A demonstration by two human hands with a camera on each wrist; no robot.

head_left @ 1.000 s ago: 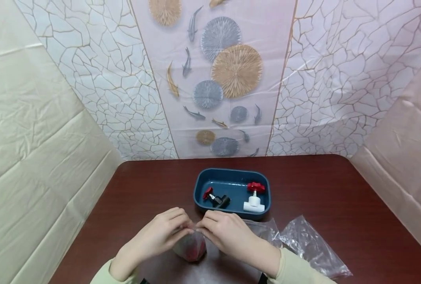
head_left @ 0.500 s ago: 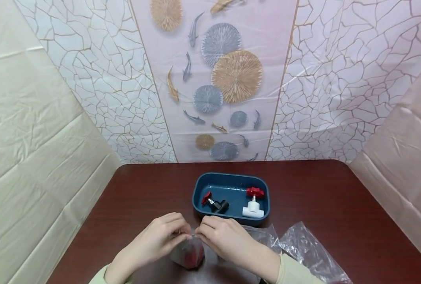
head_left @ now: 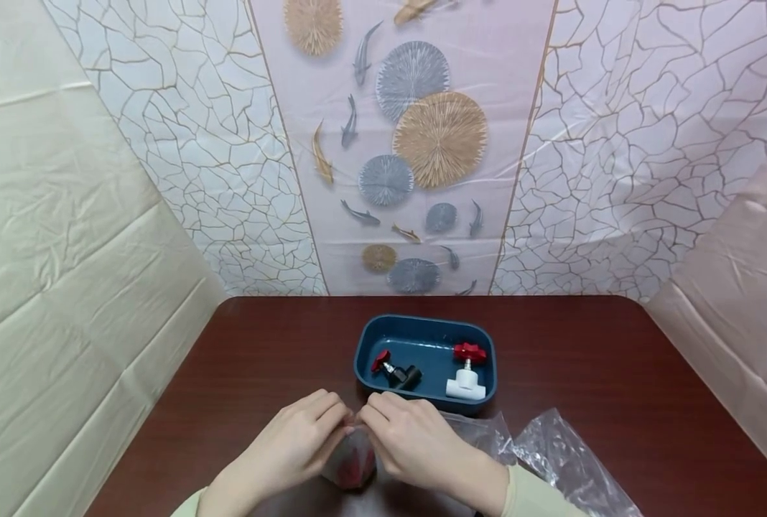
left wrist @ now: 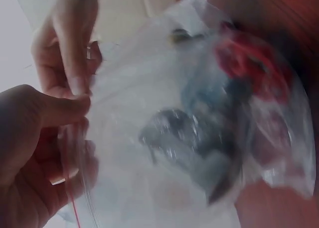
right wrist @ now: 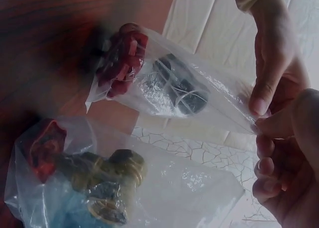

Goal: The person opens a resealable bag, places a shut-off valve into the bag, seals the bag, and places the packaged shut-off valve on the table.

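My left hand (head_left: 302,441) and right hand (head_left: 412,439) meet fingertip to fingertip at the top of a clear zip bag (head_left: 350,459) in the head view. Both pinch its zip edge between thumb and fingers. Inside the bag lies a valve with a dark grey body (right wrist: 179,86) and a red handwheel (right wrist: 122,63), best seen in the right wrist view. A red line runs along the zip by the left hand (left wrist: 30,143) in the left wrist view, where the picture is blurred. The bag hangs or stands below the fingers; its contact with the table is hard to make out.
Another clear bag (right wrist: 184,198) holds a brass-coloured valve (right wrist: 107,173) with a red handle. Beyond the hands, a blue tray (head_left: 416,327) holds a black valve (head_left: 404,377) and a white one (head_left: 466,385). Crumpled clear plastic (head_left: 567,459) lies right of the right arm.
The head view tilts and shifts slightly. Both hands stay together at the bag's top edge, with small finger movements along it. The tray and its valves keep their places.
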